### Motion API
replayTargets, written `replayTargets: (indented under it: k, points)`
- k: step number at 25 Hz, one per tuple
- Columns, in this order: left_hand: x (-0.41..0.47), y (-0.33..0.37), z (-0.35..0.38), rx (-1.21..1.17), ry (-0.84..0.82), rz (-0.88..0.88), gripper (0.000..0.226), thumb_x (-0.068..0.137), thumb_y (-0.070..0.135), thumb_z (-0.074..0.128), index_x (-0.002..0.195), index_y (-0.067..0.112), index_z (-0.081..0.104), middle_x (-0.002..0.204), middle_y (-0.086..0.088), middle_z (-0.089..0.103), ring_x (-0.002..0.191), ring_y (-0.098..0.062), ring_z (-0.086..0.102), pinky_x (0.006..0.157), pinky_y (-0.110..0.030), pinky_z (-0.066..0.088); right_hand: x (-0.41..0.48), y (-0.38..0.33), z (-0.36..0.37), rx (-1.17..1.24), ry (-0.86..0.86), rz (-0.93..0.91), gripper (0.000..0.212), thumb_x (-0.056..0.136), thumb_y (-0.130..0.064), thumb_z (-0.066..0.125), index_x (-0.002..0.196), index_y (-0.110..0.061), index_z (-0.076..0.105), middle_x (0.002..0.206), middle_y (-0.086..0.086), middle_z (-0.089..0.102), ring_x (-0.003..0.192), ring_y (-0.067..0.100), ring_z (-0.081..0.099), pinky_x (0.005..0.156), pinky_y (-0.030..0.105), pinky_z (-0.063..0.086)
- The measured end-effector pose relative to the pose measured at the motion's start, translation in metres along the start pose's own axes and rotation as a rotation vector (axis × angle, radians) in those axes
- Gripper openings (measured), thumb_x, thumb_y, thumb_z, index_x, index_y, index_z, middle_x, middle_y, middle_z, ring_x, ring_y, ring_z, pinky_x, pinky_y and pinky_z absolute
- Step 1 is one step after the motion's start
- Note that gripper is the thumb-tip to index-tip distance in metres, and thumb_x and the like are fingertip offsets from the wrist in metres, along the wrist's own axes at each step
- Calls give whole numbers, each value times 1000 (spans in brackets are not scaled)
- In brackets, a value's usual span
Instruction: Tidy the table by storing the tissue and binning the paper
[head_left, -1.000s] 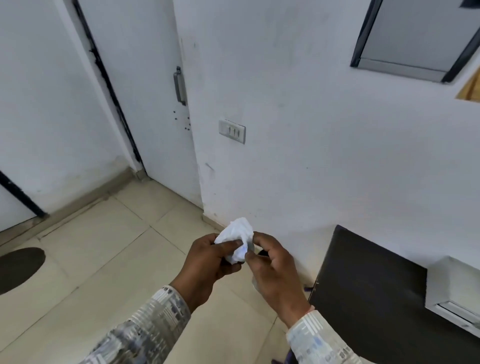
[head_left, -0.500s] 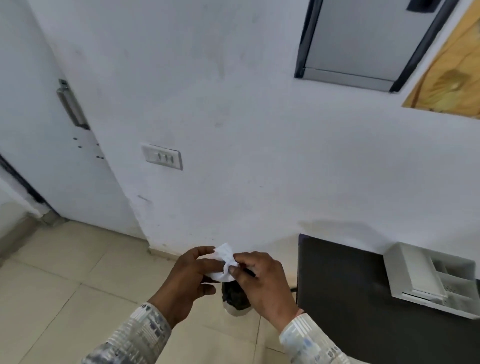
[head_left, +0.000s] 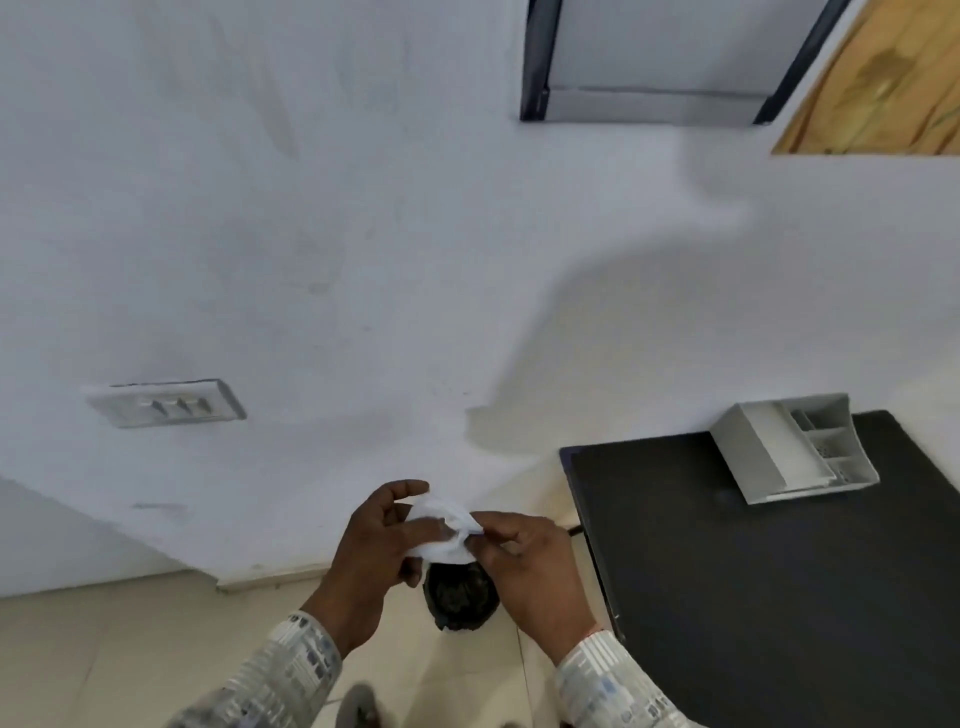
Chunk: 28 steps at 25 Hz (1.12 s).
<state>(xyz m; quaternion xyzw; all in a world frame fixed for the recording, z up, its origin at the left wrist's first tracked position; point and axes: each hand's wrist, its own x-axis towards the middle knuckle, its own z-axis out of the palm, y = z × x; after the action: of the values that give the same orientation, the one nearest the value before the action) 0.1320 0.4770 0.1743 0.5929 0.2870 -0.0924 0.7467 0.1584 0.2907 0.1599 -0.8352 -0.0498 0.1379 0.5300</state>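
Observation:
A crumpled white paper (head_left: 445, 530) is held between both my hands, low in the middle of the view. My left hand (head_left: 376, 551) cups it from the left and my right hand (head_left: 530, 561) pinches its right edge. Directly below the paper, on the floor against the wall, stands a small dark bin (head_left: 460, 597) with a dark liner, partly hidden by my hands. The black table (head_left: 753, 571) lies to the right of my hands.
A white organiser box (head_left: 789, 452) with compartments sits on the table's far edge by the wall. A switch plate (head_left: 166, 402) is on the white wall at left. Beige floor tiles (head_left: 130, 649) spread below left. My foot (head_left: 358, 706) shows at the bottom.
The view has swung right and down. The door has left the view. The bin now sits right under the paper in my hands, and the table and organiser box show more fully.

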Motion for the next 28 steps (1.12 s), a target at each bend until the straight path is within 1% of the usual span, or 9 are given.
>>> replayTargets:
  k: [3, 6, 8, 11, 14, 18, 20, 23, 28]
  points:
    - [54, -3, -9, -11, -78, -98, 34, 95, 32, 73, 117, 5, 72, 88, -13, 64, 58, -24, 50, 53, -35, 42, 28, 18, 7, 125, 96, 113, 23, 92, -10, 76, 106, -25, 87, 98, -16, 84, 94, 0, 77, 87, 17, 59]
    - [101, -26, -11, 56, -51, -206, 43, 96, 45, 71, 113, 6, 75, 88, -10, 68, 59, -24, 55, 56, -36, 45, 58, 55, 17, 204, 153, 260, 23, 91, -8, 77, 105, -25, 87, 96, -16, 84, 92, 1, 77, 84, 14, 58]
    - [134, -59, -10, 117, -23, -288, 38, 97, 45, 70, 107, 8, 75, 85, -9, 69, 57, -23, 56, 56, -35, 45, 81, 102, 31, 218, 160, 371, 21, 93, -10, 76, 107, -23, 86, 99, -13, 84, 93, 4, 76, 82, 13, 56]
    - [195, -135, -12, 175, 25, -409, 33, 99, 44, 69, 102, 12, 76, 81, -6, 67, 56, -21, 57, 56, -32, 45, 116, 199, 65, 131, 157, 554, 16, 95, -15, 73, 106, -19, 84, 97, -6, 81, 93, 16, 72, 80, 21, 50]
    - [255, -221, -20, 181, 65, -496, 32, 98, 44, 69, 101, 13, 75, 82, -5, 66, 58, -21, 57, 57, -31, 46, 145, 295, 100, -31, 127, 689, 15, 94, -21, 72, 107, -14, 77, 96, -1, 71, 94, 22, 65, 79, 20, 41]
    - [334, -341, -31, 185, 116, -593, 31, 99, 45, 67, 102, 14, 71, 84, -5, 65, 64, -23, 59, 62, -33, 48, 169, 427, 156, -118, 66, 788, 8, 92, -21, 70, 90, -22, 62, 108, 9, 76, 103, 34, 69, 81, 29, 47]
    - [365, -386, -35, 183, 138, -617, 32, 98, 46, 67, 104, 15, 71, 89, -5, 66, 67, -22, 60, 65, -34, 50, 178, 469, 178, -121, 55, 818, 6, 91, -19, 69, 89, -24, 65, 111, 9, 77, 106, 35, 70, 84, 29, 49]
    - [399, -433, -40, 182, 160, -612, 31, 96, 46, 70, 102, 15, 70, 91, -4, 65, 70, -22, 60, 62, -34, 51, 196, 510, 200, -156, 87, 842, 15, 91, -17, 64, 101, -20, 74, 117, 8, 76, 111, 32, 70, 83, 24, 45]
    - [416, -460, -40, 220, 180, -581, 29, 98, 43, 68, 96, 15, 64, 91, -4, 64, 74, -23, 61, 60, -34, 51, 213, 537, 212, -276, -46, 841, 37, 92, -22, 62, 128, -23, 72, 138, 10, 69, 124, 36, 65, 92, 29, 48]
